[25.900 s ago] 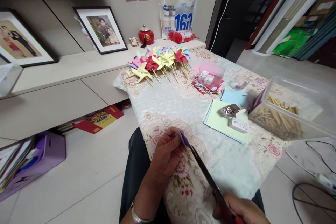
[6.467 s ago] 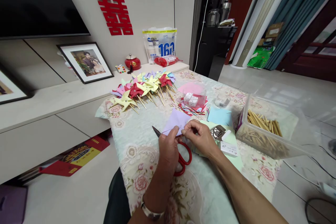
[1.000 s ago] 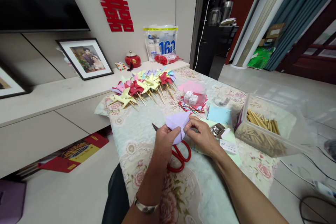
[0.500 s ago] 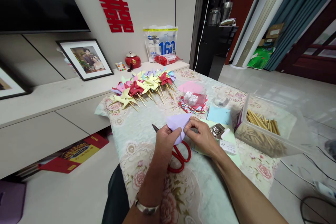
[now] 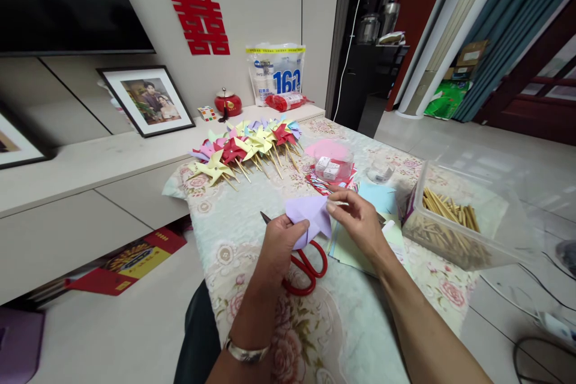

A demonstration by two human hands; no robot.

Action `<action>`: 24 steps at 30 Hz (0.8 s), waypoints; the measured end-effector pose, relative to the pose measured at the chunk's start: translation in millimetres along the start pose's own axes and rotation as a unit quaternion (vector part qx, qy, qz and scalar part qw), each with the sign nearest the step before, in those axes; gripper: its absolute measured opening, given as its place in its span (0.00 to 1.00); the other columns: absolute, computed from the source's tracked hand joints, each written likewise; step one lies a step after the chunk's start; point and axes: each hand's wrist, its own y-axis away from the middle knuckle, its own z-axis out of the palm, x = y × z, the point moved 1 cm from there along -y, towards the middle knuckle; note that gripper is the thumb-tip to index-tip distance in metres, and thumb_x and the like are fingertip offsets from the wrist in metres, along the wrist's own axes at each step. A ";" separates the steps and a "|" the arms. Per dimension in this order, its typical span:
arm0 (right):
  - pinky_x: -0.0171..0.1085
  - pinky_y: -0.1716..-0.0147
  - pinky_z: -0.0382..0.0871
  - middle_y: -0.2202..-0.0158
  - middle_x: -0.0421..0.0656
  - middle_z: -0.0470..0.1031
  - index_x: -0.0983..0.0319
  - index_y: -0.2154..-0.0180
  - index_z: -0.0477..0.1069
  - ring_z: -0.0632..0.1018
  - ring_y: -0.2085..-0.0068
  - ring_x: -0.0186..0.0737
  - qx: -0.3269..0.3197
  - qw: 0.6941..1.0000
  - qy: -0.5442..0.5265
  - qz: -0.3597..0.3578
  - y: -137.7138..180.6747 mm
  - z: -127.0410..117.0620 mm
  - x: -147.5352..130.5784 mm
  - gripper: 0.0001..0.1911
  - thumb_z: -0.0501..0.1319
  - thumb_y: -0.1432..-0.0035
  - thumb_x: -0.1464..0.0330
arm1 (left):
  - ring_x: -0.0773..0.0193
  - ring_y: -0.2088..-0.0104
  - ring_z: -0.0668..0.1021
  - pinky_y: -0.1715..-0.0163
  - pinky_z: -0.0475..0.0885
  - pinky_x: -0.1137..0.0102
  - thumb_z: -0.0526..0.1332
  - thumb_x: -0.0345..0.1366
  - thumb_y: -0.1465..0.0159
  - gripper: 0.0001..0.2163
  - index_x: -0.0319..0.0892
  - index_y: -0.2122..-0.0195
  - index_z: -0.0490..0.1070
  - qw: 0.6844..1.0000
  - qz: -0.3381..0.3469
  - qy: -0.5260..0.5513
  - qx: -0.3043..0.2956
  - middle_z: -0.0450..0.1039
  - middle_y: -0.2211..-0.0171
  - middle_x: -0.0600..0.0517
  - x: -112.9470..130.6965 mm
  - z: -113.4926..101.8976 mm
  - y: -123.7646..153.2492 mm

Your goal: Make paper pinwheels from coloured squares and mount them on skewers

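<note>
My left hand (image 5: pixel 281 246) pinches a lilac paper square (image 5: pixel 308 219) by its near edge, above the table. My right hand (image 5: pixel 360 225) is closed in a pinch at the paper's right corner and seems to hold a thin pin-like thing that I cannot make out. Red-handled scissors (image 5: pixel 306 264) lie on the tablecloth (image 5: pixel 279 192) under my left hand, blade tip poking out to the left.
Several finished paper pinwheels (image 5: pixel 245 150) lie at the table's far end. A clear tub of wooden sticks (image 5: pixel 454 216) stands at the right. Green and blue paper sheets (image 5: pixel 355 246), a small box tub (image 5: pixel 330 168) and a glass dish (image 5: pixel 380 173) sit between.
My right hand has lifted a little and moved right along the lilac paper, drawing one corner out. My left hand and the scissors stay where they were.
</note>
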 end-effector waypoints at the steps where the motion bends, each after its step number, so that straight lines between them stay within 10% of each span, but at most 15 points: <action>1: 0.46 0.50 0.67 0.45 0.49 0.73 0.59 0.55 0.74 0.74 0.46 0.50 0.007 1.000 -0.025 -0.004 -1.2 -4.0 0.1 0.16 0.67 0.45 0.61 | 0.61 0.74 0.80 0.69 0.74 0.70 0.73 0.35 0.55 0.14 0.35 0.66 0.80 1.000 -0.008 -0.007 -0.013 0.82 0.72 0.46 0.4 0.2 0.8; 11: 0.35 0.70 0.63 0.69 0.37 0.72 0.61 0.36 0.62 0.72 0.68 0.36 -0.248 0.963 -0.047 0.100 0.9 -21.6 -11.6 0.39 0.69 0.48 0.65 | 0.61 0.75 0.79 0.74 0.72 0.71 0.72 0.34 0.51 0.11 0.38 0.66 0.82 0.982 -0.046 -0.087 -0.162 0.82 0.70 0.44 -0.2 0.1 8.8; 24: 0.36 0.65 0.70 0.56 0.43 0.78 0.57 0.37 0.66 0.76 0.62 0.42 -0.264 0.962 0.064 0.020 2.6 -15.3 -9.4 0.40 0.65 0.55 0.76 | 0.65 0.79 0.76 0.79 0.68 0.74 0.70 0.29 0.53 0.07 0.39 0.71 0.81 0.980 -0.058 -0.111 -0.152 0.80 0.74 0.46 1.3 4.5 11.1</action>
